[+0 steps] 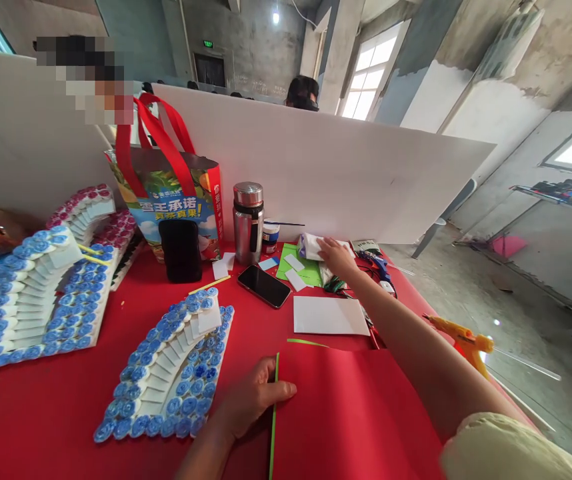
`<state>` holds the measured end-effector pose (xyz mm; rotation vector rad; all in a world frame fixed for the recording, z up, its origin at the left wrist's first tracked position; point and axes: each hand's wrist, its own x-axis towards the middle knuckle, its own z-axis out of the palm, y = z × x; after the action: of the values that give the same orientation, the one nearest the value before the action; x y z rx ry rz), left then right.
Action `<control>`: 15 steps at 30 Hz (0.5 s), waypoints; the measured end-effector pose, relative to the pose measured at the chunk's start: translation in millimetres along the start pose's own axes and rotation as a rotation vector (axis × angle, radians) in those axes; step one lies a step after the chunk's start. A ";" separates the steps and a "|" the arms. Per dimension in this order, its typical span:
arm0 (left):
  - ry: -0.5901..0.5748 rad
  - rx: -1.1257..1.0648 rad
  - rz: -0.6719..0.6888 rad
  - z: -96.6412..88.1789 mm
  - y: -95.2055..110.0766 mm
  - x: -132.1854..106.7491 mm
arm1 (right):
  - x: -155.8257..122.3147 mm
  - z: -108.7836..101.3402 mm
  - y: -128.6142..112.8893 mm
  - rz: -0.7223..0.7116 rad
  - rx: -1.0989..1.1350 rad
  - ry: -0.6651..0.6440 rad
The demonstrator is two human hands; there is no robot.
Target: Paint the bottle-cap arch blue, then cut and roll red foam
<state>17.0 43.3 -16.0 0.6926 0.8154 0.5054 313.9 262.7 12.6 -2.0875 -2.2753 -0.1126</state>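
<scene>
We note two hands at work over the red tabletop [246,337]. Our left hand [260,397] has the left edge of a red sheet [356,407] pinched, thumb laid over the top and the other fingers curled at the edge, with almost no gap beyond the sheet's thickness. A green edge shows along that side. The sheet lies directly to the right of the left hand, nearest our body, its left edge running away from us.

Our right hand [337,257] is stretched across the sheet to a white packet [311,246] near the upright white board [356,180]. Its fingers are loosely bent over the packet's top; we cannot tell whether they grip or only rest.

Key relation: the packet lies beyond the sheet, ahead and to the right of the left hand, long axis roughly crosswise to our view. The right hand, touching it, is clearly the nearer. Between packet and sheet lies a white card [331,315]; a phone [265,287] sits to the card's left.
</scene>
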 end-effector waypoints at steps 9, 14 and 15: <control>-0.001 -0.023 0.005 2.3 0.7 -1.0 | 9.7 -6.6 -5.4 0.004 0.006 -0.013; 0.000 0.009 0.007 3.1 2.9 -1.0 | -23.4 -33.9 -42.2 -0.062 0.040 0.047; 0.003 0.013 0.010 2.9 3.1 -0.9 | -30.5 -33.9 -53.8 -0.073 0.052 0.022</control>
<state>18.3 43.7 -11.9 0.7079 0.8191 0.5111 262.5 224.8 42.7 -1.9691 -2.3167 -0.0781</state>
